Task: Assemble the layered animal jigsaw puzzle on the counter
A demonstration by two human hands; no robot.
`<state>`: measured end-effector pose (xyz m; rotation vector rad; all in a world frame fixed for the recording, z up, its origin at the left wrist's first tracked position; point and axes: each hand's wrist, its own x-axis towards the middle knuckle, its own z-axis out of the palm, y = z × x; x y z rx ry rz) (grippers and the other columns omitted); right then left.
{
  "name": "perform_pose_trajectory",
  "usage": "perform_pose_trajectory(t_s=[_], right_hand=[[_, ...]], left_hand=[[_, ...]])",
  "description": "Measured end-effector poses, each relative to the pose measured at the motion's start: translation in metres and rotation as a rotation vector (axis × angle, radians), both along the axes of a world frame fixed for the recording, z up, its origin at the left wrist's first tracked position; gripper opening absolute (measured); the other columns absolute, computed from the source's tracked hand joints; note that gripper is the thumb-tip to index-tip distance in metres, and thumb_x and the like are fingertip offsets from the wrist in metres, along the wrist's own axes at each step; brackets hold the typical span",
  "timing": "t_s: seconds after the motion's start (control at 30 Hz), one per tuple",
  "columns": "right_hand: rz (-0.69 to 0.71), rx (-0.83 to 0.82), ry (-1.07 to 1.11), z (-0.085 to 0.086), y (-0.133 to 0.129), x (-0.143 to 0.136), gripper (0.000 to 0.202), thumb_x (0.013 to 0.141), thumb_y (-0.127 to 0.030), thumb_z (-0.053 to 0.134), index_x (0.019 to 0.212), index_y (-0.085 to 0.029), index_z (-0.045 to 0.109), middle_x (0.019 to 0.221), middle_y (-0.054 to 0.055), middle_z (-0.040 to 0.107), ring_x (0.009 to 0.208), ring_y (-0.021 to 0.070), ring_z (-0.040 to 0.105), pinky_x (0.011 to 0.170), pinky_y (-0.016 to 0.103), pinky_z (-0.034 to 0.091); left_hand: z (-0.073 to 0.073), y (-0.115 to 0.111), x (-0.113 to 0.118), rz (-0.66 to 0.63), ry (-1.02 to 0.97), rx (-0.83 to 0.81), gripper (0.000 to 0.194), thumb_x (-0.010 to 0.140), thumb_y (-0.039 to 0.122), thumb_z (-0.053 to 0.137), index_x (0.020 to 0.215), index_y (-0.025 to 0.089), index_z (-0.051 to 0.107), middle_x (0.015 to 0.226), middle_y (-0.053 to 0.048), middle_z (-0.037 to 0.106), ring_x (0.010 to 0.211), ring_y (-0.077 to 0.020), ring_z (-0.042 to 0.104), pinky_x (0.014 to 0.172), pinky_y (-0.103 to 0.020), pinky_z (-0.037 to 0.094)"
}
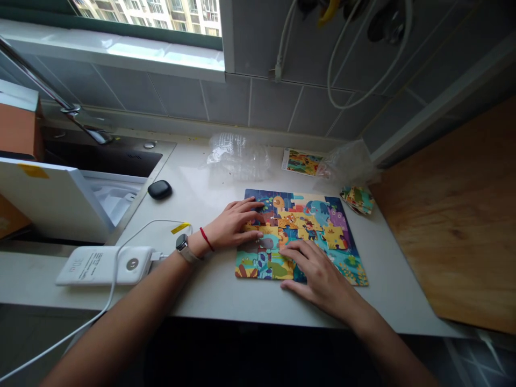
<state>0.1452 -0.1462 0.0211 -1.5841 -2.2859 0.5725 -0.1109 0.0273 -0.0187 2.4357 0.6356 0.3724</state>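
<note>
A colourful animal jigsaw puzzle (pixel 352 258) lies flat on the white counter, its pieces fitted together over much of the board. A yellow piece (pixel 334 236) on the right side seems to sit slightly askew. My left hand (pixel 237 223) rests on the puzzle's left part with its fingers stretched out and apart. Over the lower middle is my right hand (pixel 316 271), fingers bent and touching the pieces, thumb apart from them near the front edge. No piece shows between its fingers. The hand hides part of the puzzle's lower middle.
Behind the puzzle lie crumpled clear plastic (pixel 237 156), a picture card (pixel 302 161) and another clear bag (pixel 349 164). Loose pieces (pixel 358 199) are stacked at the right, near a wooden board (pixel 451 215). Leftward are a black case (pixel 159 189), a cabled power bank (pixel 105 266) and the sink (pixel 139 161).
</note>
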Motion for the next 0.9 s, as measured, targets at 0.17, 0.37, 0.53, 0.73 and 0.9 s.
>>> perform_pose_trajectory(t_s=[0.17,0.37,0.53,0.73,0.9], right_hand=[[-0.005,-0.022,-0.010,0.005,0.001,-0.003,0.054,0.083,-0.022,0.088,0.131,-0.028,0.064,0.127,0.011,0.068,0.119,0.0334,0.065,0.104,0.053,0.058],[0.000,-0.094,0.005,0.013,0.004,-0.002,0.054,0.079,-0.023,0.092,0.127,-0.027,0.067,0.126,0.009,0.067,0.118,0.0308,0.065,0.105,0.049,0.057],[-0.028,-0.096,0.009,0.011,0.004,0.004,0.052,0.078,-0.023,0.094,0.124,-0.026,0.070,0.126,0.010,0.066,0.118,0.0297,0.064,0.104,0.047,0.057],[-0.013,-0.069,0.024,0.013,-0.001,0.014,0.050,0.080,-0.026,0.092,0.126,-0.028,0.072,0.125,0.008,0.067,0.120,0.0296,0.065,0.105,0.048,0.057],[-0.118,0.010,0.043,0.022,0.001,0.050,0.047,0.085,-0.033,0.087,0.129,-0.029,0.072,0.125,0.010,0.067,0.123,0.0312,0.065,0.109,0.052,0.056]], left_hand=[[0.000,0.000,0.000,0.000,-0.015,0.002,0.045,0.099,0.064,0.063,0.125,0.028,0.073,0.164,-0.009,0.052,0.159,-0.0394,0.035,0.125,-0.063,0.033],[-0.001,0.000,0.000,0.004,-0.042,0.003,0.044,0.098,0.063,0.065,0.124,0.029,0.075,0.162,-0.008,0.054,0.157,-0.0392,0.038,0.126,-0.060,0.033],[-0.006,0.002,0.000,0.004,-0.031,0.015,0.047,0.095,0.066,0.068,0.125,0.029,0.075,0.163,-0.009,0.053,0.157,-0.0402,0.038,0.126,-0.061,0.032],[-0.011,0.003,0.000,0.004,-0.064,0.019,0.053,0.091,0.071,0.070,0.124,0.030,0.075,0.161,-0.008,0.055,0.157,-0.0391,0.038,0.126,-0.058,0.032],[-0.010,0.004,-0.001,-0.001,-0.054,0.016,0.053,0.092,0.071,0.070,0.126,0.031,0.075,0.162,-0.007,0.054,0.156,-0.0393,0.040,0.126,-0.058,0.033]])
